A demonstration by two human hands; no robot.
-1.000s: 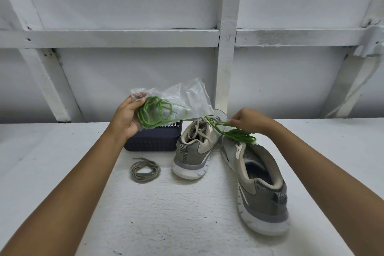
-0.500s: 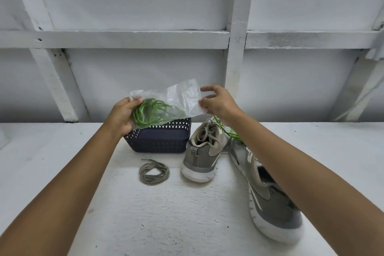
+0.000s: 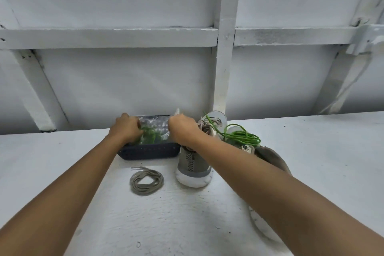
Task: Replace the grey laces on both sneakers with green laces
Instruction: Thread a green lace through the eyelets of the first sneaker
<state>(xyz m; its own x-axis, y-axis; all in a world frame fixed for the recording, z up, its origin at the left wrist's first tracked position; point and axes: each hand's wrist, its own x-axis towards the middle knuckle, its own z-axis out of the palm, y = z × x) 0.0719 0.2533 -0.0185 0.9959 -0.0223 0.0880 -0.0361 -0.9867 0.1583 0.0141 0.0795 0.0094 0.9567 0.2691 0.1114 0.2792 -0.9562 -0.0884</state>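
Both hands grip the plastic bag over the basket: left hand on its left end, right hand on its right end. The loose green lace lies right of the basket, beyond the adjacent sneaker, with its coil elongated left-to-right. The right hand is nearer and is judged better placed for the next reach.

I see a bright green cord lace on the grey-brown mesh sneaker to my right, and a duller green shows through the clear crinkled plastic bag. The navy plastic basket carries rows of small holes. The flat coiled shoelace is taupe-grey against the white painted table. The grey mesh sneaker with white sole has a chevron strip up its heel.
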